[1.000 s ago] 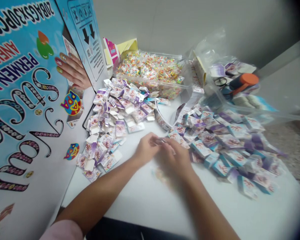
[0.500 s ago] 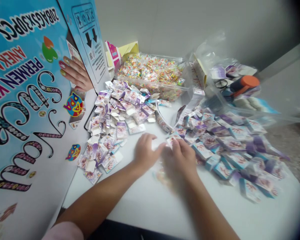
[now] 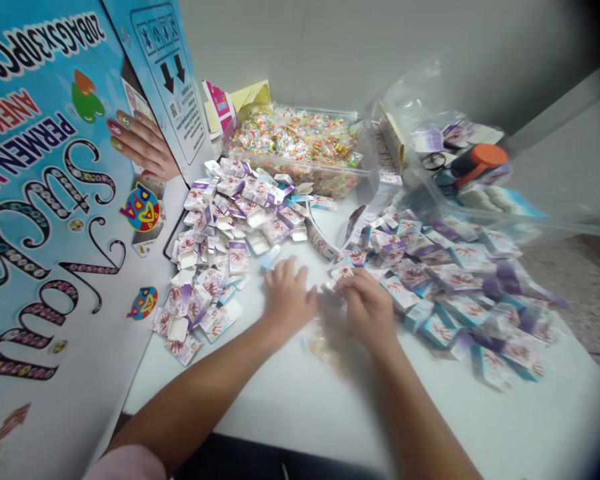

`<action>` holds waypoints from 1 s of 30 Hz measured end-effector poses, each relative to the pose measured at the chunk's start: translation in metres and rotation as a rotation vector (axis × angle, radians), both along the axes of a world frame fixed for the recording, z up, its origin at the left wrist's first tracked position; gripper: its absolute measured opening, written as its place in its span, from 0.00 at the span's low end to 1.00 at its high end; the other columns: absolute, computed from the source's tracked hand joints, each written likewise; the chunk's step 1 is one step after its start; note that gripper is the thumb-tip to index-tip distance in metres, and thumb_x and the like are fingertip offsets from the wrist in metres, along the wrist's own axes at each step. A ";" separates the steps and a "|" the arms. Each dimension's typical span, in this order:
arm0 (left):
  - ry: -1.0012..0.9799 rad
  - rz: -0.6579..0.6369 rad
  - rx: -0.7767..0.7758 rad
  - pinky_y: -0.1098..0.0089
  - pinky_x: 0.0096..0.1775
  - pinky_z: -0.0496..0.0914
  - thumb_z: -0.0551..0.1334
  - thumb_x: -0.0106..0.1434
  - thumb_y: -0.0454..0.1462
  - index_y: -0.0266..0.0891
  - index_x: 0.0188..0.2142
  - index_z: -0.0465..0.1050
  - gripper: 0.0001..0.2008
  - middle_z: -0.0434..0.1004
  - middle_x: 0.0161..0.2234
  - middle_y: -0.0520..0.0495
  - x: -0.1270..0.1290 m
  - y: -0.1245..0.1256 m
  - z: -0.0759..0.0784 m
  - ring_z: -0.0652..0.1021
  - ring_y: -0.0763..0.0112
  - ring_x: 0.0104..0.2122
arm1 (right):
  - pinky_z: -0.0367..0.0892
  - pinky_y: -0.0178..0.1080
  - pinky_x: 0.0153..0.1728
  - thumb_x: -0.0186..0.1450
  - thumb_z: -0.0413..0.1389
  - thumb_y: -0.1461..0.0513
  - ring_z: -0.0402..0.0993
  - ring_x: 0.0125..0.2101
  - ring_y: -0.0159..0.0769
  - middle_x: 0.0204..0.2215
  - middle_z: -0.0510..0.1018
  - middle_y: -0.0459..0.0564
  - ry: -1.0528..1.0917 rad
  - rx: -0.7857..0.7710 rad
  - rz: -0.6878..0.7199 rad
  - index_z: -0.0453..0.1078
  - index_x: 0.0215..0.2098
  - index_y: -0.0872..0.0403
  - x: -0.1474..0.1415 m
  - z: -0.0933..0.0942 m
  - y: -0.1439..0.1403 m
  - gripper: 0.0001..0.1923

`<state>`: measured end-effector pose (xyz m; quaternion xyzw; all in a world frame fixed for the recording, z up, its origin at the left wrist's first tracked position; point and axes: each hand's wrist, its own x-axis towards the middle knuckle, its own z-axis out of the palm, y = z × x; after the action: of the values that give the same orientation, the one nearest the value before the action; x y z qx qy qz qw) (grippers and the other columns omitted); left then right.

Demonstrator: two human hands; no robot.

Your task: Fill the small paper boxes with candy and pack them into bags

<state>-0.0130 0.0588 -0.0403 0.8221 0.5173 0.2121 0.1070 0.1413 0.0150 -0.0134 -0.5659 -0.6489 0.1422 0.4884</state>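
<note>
My left hand reaches forward over the white table, palm down with its fingers apart. Just beyond its fingertips is a small white and blue box, blurred; I cannot tell whether they touch. My right hand is closed in a pinch, with a small pale thing at its fingertips, too blurred to name. A printed small box shows right behind those fingers. Below and between the hands lie blurred, colourful small packets, partly in the right hand's shadow.
Open small boxes are heaped at left, closed ones at right. Behind stands a clear tub of candy packets. A curved printed strip lies midway. A large blue carton walls the left; an orange-capped bottle lies back right.
My left hand has spread its fingers and turned forward toward the left heap. The box at that heap's edge has shifted and tilted. My right hand has stayed nearly in place.
</note>
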 end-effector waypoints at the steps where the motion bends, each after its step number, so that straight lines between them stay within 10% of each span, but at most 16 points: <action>1: -0.011 0.041 0.021 0.45 0.56 0.60 0.58 0.64 0.42 0.38 0.52 0.70 0.18 0.62 0.63 0.34 0.000 0.000 0.001 0.63 0.46 0.60 | 0.63 0.38 0.34 0.66 0.48 0.68 0.68 0.32 0.35 0.30 0.69 0.47 -0.050 -0.041 0.050 0.70 0.30 0.52 0.002 0.003 -0.001 0.11; 7: 0.016 0.139 0.033 0.43 0.61 0.53 0.62 0.61 0.42 0.36 0.57 0.66 0.26 0.53 0.67 0.30 -0.001 0.003 -0.003 0.55 0.43 0.66 | 0.65 0.39 0.37 0.66 0.49 0.69 0.69 0.35 0.37 0.35 0.69 0.50 -0.416 -0.497 0.331 0.73 0.37 0.54 0.011 0.021 -0.011 0.11; 16: 0.003 0.216 -0.018 0.44 0.60 0.55 0.61 0.61 0.41 0.36 0.56 0.65 0.25 0.55 0.67 0.31 -0.001 0.008 -0.003 0.58 0.45 0.64 | 0.61 0.47 0.43 0.61 0.51 0.71 0.67 0.42 0.48 0.40 0.71 0.56 -0.877 -0.550 0.205 0.71 0.34 0.54 -0.006 0.001 -0.016 0.09; 25: -0.122 -0.120 -0.082 0.55 0.60 0.59 0.51 0.64 0.28 0.37 0.55 0.64 0.20 0.56 0.67 0.37 -0.002 0.006 -0.007 0.65 0.59 0.62 | 0.61 0.36 0.33 0.61 0.52 0.69 0.65 0.29 0.33 0.29 0.68 0.45 -0.394 -0.457 0.326 0.61 0.28 0.52 0.009 0.020 -0.013 0.07; 30: -0.169 -0.062 -0.112 0.50 0.60 0.58 0.54 0.65 0.30 0.38 0.54 0.65 0.17 0.70 0.57 0.36 -0.002 0.007 -0.006 0.67 0.55 0.59 | 0.64 0.35 0.27 0.65 0.56 0.59 0.68 0.26 0.31 0.28 0.71 0.44 0.000 -0.340 0.085 0.63 0.33 0.51 0.017 0.016 -0.009 0.06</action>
<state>-0.0154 0.0662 -0.0460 0.8096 0.4919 0.2482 0.2024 0.1581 0.0059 0.0022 -0.6122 -0.6389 0.2705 0.3792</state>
